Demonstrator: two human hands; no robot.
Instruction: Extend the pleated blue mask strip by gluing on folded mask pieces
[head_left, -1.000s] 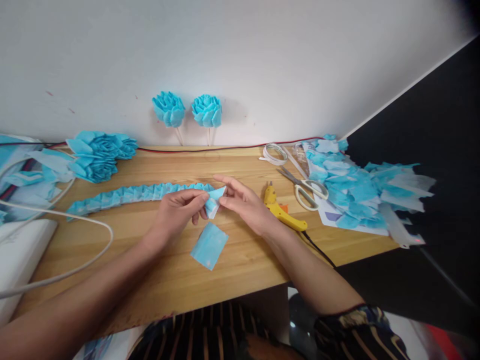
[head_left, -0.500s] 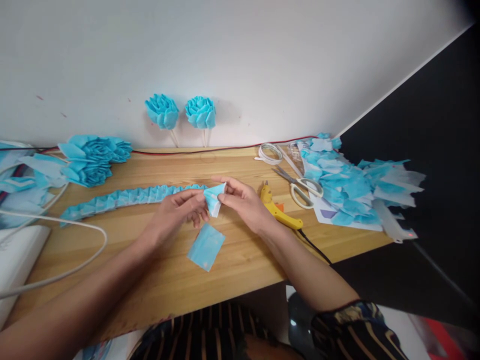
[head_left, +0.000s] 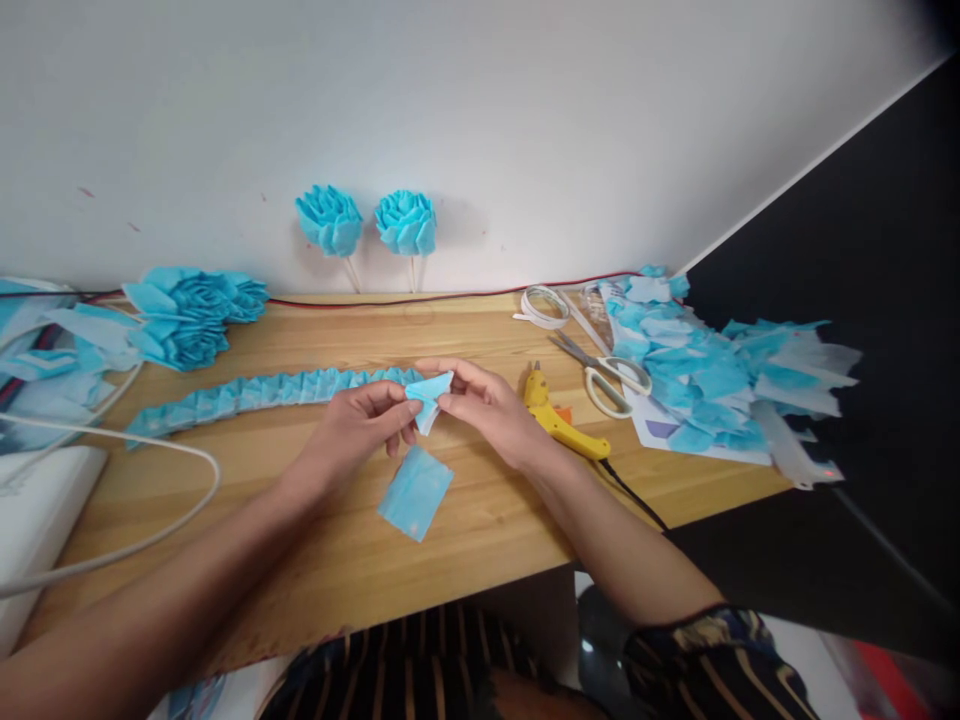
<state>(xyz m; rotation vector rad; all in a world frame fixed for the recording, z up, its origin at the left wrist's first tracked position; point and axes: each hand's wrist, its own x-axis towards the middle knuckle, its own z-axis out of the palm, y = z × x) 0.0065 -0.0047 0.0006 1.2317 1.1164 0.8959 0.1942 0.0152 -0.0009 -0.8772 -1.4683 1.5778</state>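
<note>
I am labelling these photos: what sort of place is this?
Probably a craft workspace: a wooden table with a yellow glue gun and scissors, and two blue flowers on sticks.

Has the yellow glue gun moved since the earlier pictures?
No: judged against the scissors, the glue gun keeps its place; only the whole view shifts slightly.

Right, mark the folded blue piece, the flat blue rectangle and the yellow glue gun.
Folded blue piece (head_left: pixel 428 391), head view: its visible blue face.
Flat blue rectangle (head_left: pixel 416 494), head view: middle of its face.
Yellow glue gun (head_left: pixel 565 431), head view: its handle.
</note>
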